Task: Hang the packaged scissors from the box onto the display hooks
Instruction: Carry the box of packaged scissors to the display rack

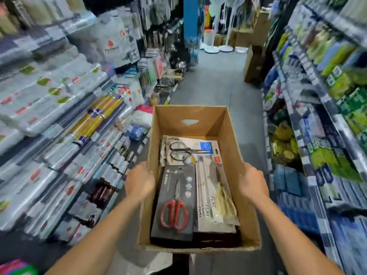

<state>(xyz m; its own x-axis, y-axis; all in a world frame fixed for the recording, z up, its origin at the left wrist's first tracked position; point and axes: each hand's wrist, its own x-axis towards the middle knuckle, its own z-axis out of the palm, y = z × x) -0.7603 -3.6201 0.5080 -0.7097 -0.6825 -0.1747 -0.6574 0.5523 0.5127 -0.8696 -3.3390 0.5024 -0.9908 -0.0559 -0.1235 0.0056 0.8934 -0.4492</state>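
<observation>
Blurred shop shelves (pixel 59 116) lined both sides of the aisle; no display hooks could be made out among them. Between the shelves was an open brown cardboard box (pixel 190 116). The left hand (pixel 139 182) gripped its left wall and the right hand (pixel 253 183) its right wall, with the fingers curled round the rims. Flat carded packs lay inside: a black card with red-handled scissors (pixel 174 205), a pale card with cream-handled scissors (pixel 216 199), and a white card with black-handled scissors (pixel 190 151). The packs looked light, stiff and slick-faced. Each would best be pinched by its top edge near the hang hole.
</observation>
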